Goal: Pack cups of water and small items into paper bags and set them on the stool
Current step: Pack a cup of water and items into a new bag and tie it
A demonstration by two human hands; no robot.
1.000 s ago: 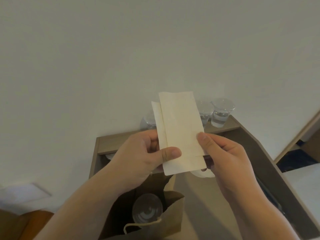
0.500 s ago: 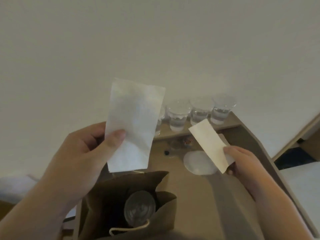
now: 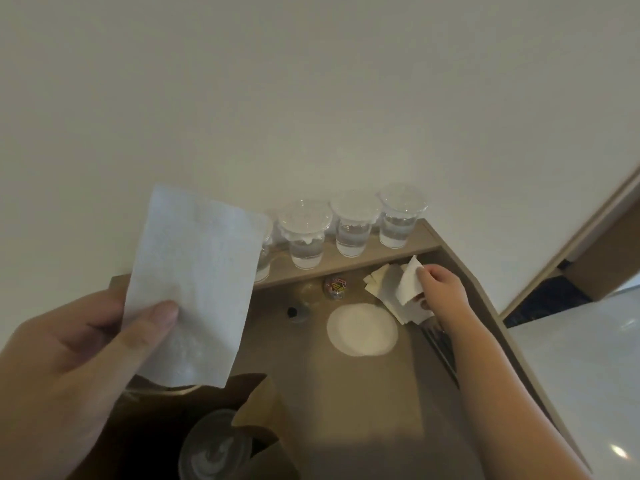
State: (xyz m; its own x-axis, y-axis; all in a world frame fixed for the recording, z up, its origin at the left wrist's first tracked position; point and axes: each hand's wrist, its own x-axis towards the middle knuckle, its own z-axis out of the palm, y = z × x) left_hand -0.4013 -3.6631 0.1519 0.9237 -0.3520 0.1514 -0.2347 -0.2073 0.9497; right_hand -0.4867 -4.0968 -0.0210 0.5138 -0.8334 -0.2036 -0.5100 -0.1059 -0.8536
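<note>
Your left hand [image 3: 69, 358] pinches a white napkin [image 3: 194, 282] upright, long axis twelve to six, just above the open paper bag [image 3: 258, 407] at six o'clock, which holds a cup [image 3: 216, 452], while your farther right hand [image 3: 445, 294] pinches the napkin pile [image 3: 388, 289] at two o'clock.

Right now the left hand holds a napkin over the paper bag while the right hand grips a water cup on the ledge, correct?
Not quite. In the head view the right hand pinches the napkin pile, not a cup; the left hand holds a napkin over the paper bag.
</note>
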